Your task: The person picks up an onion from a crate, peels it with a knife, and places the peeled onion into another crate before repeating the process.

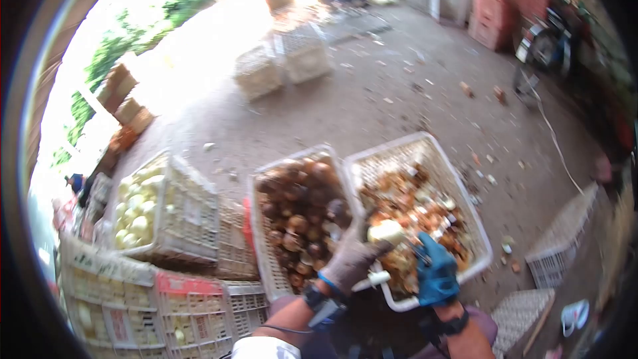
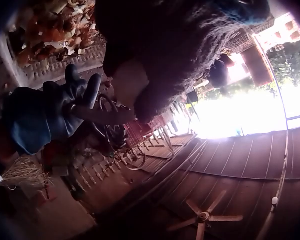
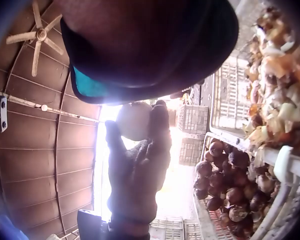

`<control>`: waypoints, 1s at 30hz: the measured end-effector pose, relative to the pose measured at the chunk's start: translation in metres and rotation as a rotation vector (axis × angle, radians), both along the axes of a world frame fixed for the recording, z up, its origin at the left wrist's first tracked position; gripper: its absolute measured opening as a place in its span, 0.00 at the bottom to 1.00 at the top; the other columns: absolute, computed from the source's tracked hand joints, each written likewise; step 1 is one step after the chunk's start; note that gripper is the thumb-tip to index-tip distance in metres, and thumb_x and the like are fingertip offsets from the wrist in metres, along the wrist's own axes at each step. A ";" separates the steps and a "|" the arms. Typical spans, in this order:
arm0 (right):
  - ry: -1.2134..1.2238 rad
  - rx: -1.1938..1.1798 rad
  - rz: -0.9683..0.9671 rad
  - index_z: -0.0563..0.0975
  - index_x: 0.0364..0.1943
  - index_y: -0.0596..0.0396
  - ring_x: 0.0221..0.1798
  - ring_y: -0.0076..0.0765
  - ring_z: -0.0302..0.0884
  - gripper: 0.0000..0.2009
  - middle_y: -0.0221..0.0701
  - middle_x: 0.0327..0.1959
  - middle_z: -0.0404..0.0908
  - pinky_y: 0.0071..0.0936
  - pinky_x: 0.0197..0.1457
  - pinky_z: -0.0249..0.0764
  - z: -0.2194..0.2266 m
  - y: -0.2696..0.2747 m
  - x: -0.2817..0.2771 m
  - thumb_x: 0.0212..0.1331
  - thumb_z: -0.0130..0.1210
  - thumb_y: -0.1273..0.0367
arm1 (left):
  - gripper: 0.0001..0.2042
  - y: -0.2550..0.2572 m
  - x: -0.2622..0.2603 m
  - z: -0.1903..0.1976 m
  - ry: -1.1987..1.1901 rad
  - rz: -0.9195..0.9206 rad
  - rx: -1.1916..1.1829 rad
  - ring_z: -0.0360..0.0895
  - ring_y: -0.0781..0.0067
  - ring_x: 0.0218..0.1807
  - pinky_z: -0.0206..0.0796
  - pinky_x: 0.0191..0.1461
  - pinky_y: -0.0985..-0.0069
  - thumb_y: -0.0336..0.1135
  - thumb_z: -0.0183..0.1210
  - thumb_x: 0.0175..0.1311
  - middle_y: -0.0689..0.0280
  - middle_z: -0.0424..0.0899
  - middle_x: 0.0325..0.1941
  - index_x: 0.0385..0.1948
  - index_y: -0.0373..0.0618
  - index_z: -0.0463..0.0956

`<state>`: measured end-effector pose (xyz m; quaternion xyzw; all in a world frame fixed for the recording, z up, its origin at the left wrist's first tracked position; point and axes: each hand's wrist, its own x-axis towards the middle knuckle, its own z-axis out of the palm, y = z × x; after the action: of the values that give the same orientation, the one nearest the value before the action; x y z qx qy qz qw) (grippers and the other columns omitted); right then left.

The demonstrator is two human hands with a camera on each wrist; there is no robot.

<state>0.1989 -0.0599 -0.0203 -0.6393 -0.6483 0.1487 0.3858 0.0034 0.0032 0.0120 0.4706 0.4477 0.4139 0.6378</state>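
My left hand (image 1: 350, 256), in a greyish glove, grips a peeled white onion (image 1: 387, 231) over the inner edges of two crates. In the right wrist view its fingers and thumb stand on either side of the onion (image 3: 133, 121). My right hand (image 1: 436, 271), in a blue glove, is just right of the onion. In the left wrist view that hand holds a short knife (image 2: 104, 116), its blade directed at the onion. Below, one white crate (image 1: 260, 252) holds brown unpeeled onions (image 1: 296, 223); the other (image 1: 480, 236) holds onion skins and scraps (image 1: 432, 209).
A crate of peeled onions (image 1: 136, 209) stands at left, above more stacked crates (image 1: 119, 306). A white fitting (image 1: 379, 278) sits on the scrap crate's near rim. Two crates (image 1: 302, 53) stand farther off on the floor (image 1: 399, 106). A motorbike (image 1: 546, 46) is at far right.
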 end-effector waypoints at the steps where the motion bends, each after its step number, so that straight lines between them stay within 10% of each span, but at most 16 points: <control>1: 0.009 0.017 -0.017 0.82 0.57 0.55 0.44 0.56 0.85 0.15 0.46 0.43 0.87 0.47 0.48 0.79 -0.004 0.002 -0.001 0.69 0.57 0.72 | 0.45 -0.001 -0.001 0.016 0.043 -0.038 -0.041 0.77 0.66 0.62 0.71 0.67 0.72 0.21 0.66 0.61 0.54 0.74 0.67 0.79 0.36 0.48; 5: 0.038 -0.086 -0.018 0.82 0.57 0.55 0.48 0.54 0.85 0.15 0.47 0.45 0.87 0.46 0.51 0.79 -0.013 -0.002 0.001 0.70 0.56 0.71 | 0.47 -0.005 0.002 -0.014 -0.268 -0.051 -0.146 0.71 0.63 0.70 0.65 0.74 0.71 0.26 0.67 0.62 0.48 0.65 0.77 0.81 0.37 0.44; 16: -0.097 -0.039 -0.065 0.82 0.58 0.52 0.40 0.58 0.84 0.14 0.48 0.40 0.86 0.52 0.44 0.77 -0.017 0.000 -0.002 0.71 0.56 0.70 | 0.48 -0.007 0.009 -0.003 0.101 0.069 0.076 0.73 0.71 0.64 0.68 0.69 0.75 0.27 0.76 0.54 0.56 0.73 0.69 0.78 0.39 0.56; 23: -0.087 -0.042 -0.092 0.79 0.60 0.51 0.40 0.59 0.84 0.18 0.48 0.40 0.86 0.50 0.41 0.78 -0.014 0.001 -0.003 0.68 0.55 0.74 | 0.49 -0.008 0.015 -0.014 -0.067 0.126 0.153 0.71 0.69 0.67 0.67 0.72 0.71 0.20 0.75 0.50 0.59 0.66 0.74 0.77 0.39 0.56; 30: 0.487 -0.308 -0.069 0.80 0.60 0.56 0.37 0.25 0.84 0.15 0.31 0.40 0.87 0.27 0.43 0.80 -0.032 0.007 0.004 0.73 0.58 0.69 | 0.48 -0.007 0.010 0.006 -0.050 0.098 0.089 0.73 0.68 0.65 0.68 0.71 0.70 0.24 0.75 0.50 0.58 0.71 0.69 0.76 0.38 0.56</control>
<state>0.2027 -0.0526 -0.0524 -0.6578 -0.4842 0.3812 0.4331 0.0135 -0.0037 0.0185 0.4656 0.4352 0.4757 0.6062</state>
